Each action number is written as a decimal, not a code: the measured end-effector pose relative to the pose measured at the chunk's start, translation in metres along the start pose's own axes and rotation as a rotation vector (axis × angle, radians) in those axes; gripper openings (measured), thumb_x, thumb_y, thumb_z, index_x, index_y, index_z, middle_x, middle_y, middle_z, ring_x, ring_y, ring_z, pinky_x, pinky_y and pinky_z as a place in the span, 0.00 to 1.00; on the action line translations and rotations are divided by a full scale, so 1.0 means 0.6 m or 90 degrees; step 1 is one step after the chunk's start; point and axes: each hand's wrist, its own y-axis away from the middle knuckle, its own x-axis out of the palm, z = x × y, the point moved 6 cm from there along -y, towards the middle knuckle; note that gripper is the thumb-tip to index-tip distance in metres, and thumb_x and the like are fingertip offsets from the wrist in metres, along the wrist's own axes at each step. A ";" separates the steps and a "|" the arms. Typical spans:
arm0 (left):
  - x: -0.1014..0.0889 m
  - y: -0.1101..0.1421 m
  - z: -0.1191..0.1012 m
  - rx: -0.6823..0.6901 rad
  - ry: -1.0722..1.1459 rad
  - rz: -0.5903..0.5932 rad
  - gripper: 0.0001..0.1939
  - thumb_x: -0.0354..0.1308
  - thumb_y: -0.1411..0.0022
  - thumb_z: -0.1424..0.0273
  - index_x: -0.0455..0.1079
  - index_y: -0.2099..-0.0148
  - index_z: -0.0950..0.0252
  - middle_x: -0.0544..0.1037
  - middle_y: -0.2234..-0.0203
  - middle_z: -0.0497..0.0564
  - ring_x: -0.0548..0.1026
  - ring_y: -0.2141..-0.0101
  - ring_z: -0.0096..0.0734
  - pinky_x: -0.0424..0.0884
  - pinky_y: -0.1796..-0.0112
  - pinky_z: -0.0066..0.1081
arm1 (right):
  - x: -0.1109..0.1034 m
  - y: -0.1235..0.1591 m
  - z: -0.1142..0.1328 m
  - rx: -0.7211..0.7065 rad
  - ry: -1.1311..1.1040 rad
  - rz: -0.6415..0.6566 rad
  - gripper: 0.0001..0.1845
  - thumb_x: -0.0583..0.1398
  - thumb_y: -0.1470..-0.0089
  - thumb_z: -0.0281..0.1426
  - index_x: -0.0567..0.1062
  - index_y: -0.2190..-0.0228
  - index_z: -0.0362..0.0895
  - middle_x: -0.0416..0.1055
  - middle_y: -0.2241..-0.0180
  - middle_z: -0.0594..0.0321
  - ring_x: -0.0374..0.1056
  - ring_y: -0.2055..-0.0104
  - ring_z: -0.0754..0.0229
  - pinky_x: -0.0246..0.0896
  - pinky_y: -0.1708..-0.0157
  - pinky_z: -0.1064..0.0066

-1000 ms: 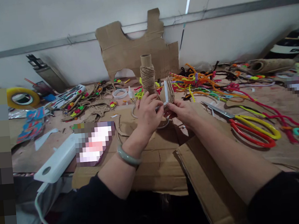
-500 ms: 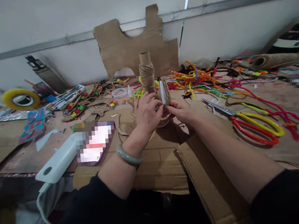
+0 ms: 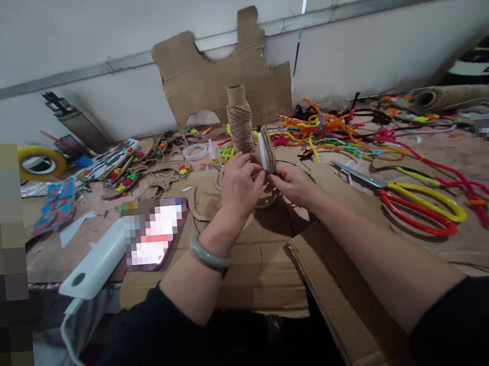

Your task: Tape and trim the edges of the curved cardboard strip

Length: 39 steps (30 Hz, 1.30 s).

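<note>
My left hand [image 3: 239, 189] and my right hand [image 3: 295, 183] meet over the cardboard [image 3: 250, 261] in the middle of the table. Between their fingertips stands a white ring partly wound with brown twine [image 3: 266, 149], held on edge. Both hands pinch its lower part with curled fingers. Just behind it a spool of twine [image 3: 240, 124] on a cardboard tube stands upright. A pale green bangle [image 3: 209, 254] sits on my left wrist.
Red and yellow scissors [image 3: 420, 210] lie right of my forearm. Coloured pipe cleaners [image 3: 333, 128] spread over the right rear. A cut cardboard sheet [image 3: 219, 78] leans on the wall. A yellow tape roll [image 3: 39, 162], a white plastic ring [image 3: 195, 152] and a white device [image 3: 96, 262] lie left.
The twine-wound ring has turned a little between my fingers and shifted slightly left. Both hands stay in the same place.
</note>
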 end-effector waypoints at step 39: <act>0.005 -0.013 0.008 -0.072 0.100 -0.007 0.07 0.58 0.52 0.81 0.70 0.78 0.66 0.77 0.56 0.58 0.73 0.52 0.39 0.67 0.47 0.42 | 0.003 0.005 0.022 -0.030 0.144 -0.025 0.08 0.53 0.48 0.29 0.69 0.75 0.44 0.71 0.77 0.63 0.67 0.74 0.62 0.60 0.73 0.72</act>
